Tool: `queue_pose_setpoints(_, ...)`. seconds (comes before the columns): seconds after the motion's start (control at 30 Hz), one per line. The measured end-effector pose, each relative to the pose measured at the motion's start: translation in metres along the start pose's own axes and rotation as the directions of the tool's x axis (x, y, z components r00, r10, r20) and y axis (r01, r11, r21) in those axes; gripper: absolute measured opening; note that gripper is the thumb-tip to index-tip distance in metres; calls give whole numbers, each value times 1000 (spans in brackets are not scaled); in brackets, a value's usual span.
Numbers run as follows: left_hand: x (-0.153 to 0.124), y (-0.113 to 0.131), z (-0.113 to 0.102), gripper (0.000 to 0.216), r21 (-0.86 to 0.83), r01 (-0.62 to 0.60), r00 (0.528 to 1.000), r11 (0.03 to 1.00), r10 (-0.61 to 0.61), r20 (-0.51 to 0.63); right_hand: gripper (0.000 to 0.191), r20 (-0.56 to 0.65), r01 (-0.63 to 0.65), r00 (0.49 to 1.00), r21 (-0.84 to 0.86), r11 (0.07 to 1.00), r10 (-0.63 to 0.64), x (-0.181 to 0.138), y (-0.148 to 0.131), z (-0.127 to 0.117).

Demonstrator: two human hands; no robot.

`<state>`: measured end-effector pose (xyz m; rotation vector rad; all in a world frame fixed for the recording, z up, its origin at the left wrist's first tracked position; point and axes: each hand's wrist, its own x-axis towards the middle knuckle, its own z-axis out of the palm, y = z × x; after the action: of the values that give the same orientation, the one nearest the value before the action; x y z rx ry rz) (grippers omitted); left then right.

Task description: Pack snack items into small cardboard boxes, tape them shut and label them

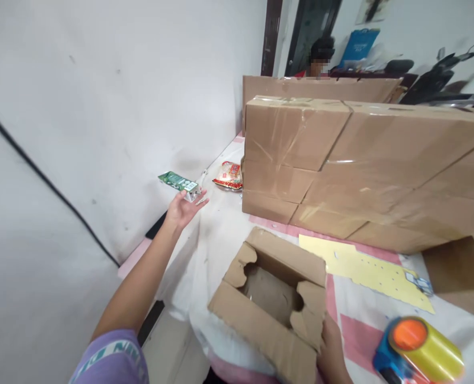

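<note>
1. Grip of the left hand [183, 210]: clamped on a green-and-white drink carton [179, 182], thumb above and the other fingers beneath and beside its near end.
2. Position of the drink carton: beyond and to the left of the open-topped cardboard box [269, 336], well apart from it, in front of the white wall [112, 96]. Contact with the wall cannot be determined.
3. Grip of the right hand [333, 346]: against the right side of the cardboard box. Fingers are largely hidden by the box; whether they are clamped on it, I cannot tell.
4. Condition of the cardboard box: top flaps folded, notched edges around the opening, brown surface visible inside.
5. Beyond the cardboard box: a large taped cardboard stack [365, 170], upright on the counter [221, 226], which carries a white and pink cloth. A red-and-clear plastic food packet [229, 176] lies just left of that stack.
6. Right of the cardboard box: a perforated yellow sheet [373, 271], lying flat; nearer, a yellow tape roll [439, 346] with an orange core and blue parts about it.
7. Far beyond the cardboard box: a person [321, 50], partly hidden behind cardboard, and a blue bag [359, 47].
</note>
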<state>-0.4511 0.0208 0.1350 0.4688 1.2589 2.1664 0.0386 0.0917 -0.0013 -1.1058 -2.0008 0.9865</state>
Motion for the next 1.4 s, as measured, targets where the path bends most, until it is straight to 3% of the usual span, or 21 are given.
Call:
queue_pose_setpoints(0.17, -61, 35, 28, 54, 45, -46, 982, 998, 37, 185, 20, -3, 30, 1000, 9, 999, -30, 4, -6, -3)
queue_pose_setpoints(0.33, -120, 61, 60, 80, 310, -194, 882, 931, 28, 470, 24, -32, 62, 998, 89, 994, -60, 4, -12, 1)
queue_pose_setpoints(0.47, -160, 66, 93, 82, 468, -304, 823, 829, -19, 568, 23, -56, 80, 996, 154, 985, -72, 1, -13, 2)
queue_pose_setpoints(0.53, -173, 61, 111, 78, 560, -423, 769, 712, -46, 638, 20, -67, 97, 994, 167, 981, -87, 0, -11, 2)
queue_pose_setpoints(0.63, -181, 41, 136, 69, 629, -544, 652, 556, -192, 734, 17, -72, 110, 993, 177, 978, -99, -1, -8, 2)
queue_pose_setpoints(0.8, -166, -18, 159, 52, 658, -622, 461, 425, -481, 746, 17, -80, 120, 991, 201, 972, -106, -6, -9, 0)
queue_pose_setpoints(0.87, -156, -43, 161, 43, 664, -612, 423, 430, -532, 734, 18, -83, 121, 991, 206, 971, -106, -7, -10, -2)
queue_pose_setpoints(0.97, -144, -77, 155, 35, 665, -551, 456, 504, -485, 746, 18, -79, 110, 992, 205, 973, -96, -6, -11, -2)
queue_pose_setpoints(1.07, -135, -106, 133, 33, 689, -456, 545, 563, -436, 716, 17, -55, 90, 995, 190, 978, -81, -8, -11, -4)
queue_pose_setpoints(1.27, -132, -167, 45, 27, 782, -211, 795, 587, -363, 487, 12, -1, 49, 999, 99, 994, -49, -10, -21, -11)
queue_pose_setpoints(1.4, -156, -205, 6, 19, 696, -24, 909, 717, -274, 314, 15, 58, -40, 998, 26, 999, 38, -10, -23, -13)
